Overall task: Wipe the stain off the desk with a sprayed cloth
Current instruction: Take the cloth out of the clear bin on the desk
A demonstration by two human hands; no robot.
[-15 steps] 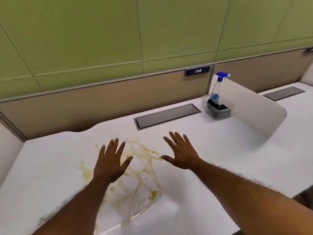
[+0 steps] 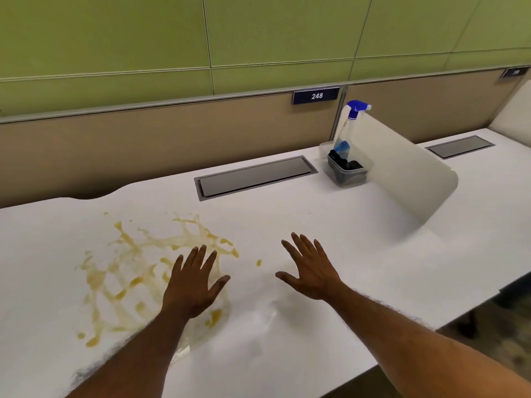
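A yellow-brown splattered stain spreads over the left part of the white desk. My left hand hovers flat over the stain's right side, fingers spread, holding nothing. My right hand is open too, just right of the stain above bare desk. At the back right stands a clear plastic bin holding a spray bottle with a blue trigger head and a dark cloth.
A grey cable hatch is set into the desk behind the stain. A white curved divider stands right of the bin, with another hatch beyond it. A tan panel with the sign 248 backs the desk. The desk's front edge runs at lower right.
The view has shifted so more of the stain shows to the left. Both hands stay open and spread, sitting a little further right relative to the stain.
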